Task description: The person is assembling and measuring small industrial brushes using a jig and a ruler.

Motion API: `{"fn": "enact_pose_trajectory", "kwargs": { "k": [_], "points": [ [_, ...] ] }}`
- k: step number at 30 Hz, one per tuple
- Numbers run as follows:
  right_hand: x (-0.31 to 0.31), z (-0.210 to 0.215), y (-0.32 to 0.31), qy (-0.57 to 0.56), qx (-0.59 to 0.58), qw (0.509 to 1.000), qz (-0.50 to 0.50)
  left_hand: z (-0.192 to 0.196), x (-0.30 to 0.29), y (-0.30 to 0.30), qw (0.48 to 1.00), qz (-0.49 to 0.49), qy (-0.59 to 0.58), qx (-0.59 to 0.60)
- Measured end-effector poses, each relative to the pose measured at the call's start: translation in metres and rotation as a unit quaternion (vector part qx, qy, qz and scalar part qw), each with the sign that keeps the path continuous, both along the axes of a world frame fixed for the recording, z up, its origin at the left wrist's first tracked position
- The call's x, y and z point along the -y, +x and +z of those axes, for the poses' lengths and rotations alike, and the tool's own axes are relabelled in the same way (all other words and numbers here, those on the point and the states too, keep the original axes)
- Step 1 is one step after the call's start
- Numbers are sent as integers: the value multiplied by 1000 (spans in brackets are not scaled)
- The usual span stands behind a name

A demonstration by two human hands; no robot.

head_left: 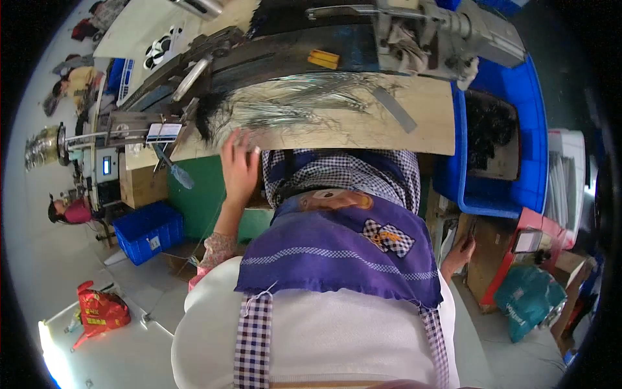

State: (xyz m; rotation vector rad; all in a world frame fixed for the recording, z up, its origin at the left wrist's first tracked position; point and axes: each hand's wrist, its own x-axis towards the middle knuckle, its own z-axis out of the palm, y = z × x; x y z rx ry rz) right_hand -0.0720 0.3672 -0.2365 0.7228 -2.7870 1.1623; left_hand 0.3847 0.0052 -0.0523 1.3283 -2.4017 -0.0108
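Observation:
My left hand is at the front edge of the wooden tabletop, its fingers apart and holding nothing. Just beyond its fingertips lies a loose heap of thin silvery wires, with a tuft of black bristles to the left. A flat grey metal strip rests at the right of the wires. My right hand hangs low on my right side, below the blue bin. Its fingers are curled, and a thin dark thing shows by them, too small to make out.
A metal machine stands at the back right, and a yellow block sits on the dark bench. To the right is a large blue bin holding a tray of black material. A clamp-like device with a screwdriver juts out at left.

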Motion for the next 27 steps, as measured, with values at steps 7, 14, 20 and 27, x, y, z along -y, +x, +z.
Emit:
{"fn": "enact_pose_trajectory", "kwargs": {
  "k": [7, 14, 20, 27],
  "points": [
    [242, 196, 97, -16, -86, 944, 318, -9, 63, 13, 984, 80, 13, -157],
    [306, 193, 89, 229, -68, 897, 372, -11, 55, -19, 953, 97, 149, -243],
    [324, 213, 88, 280, 50, 880, 380, 5, 40, -35, 927, 82, 242, -273],
    [354, 198, 131, 257, 31, 848, 463, 3, 27, -44, 927, 14, 259, -270]
  ]
}}
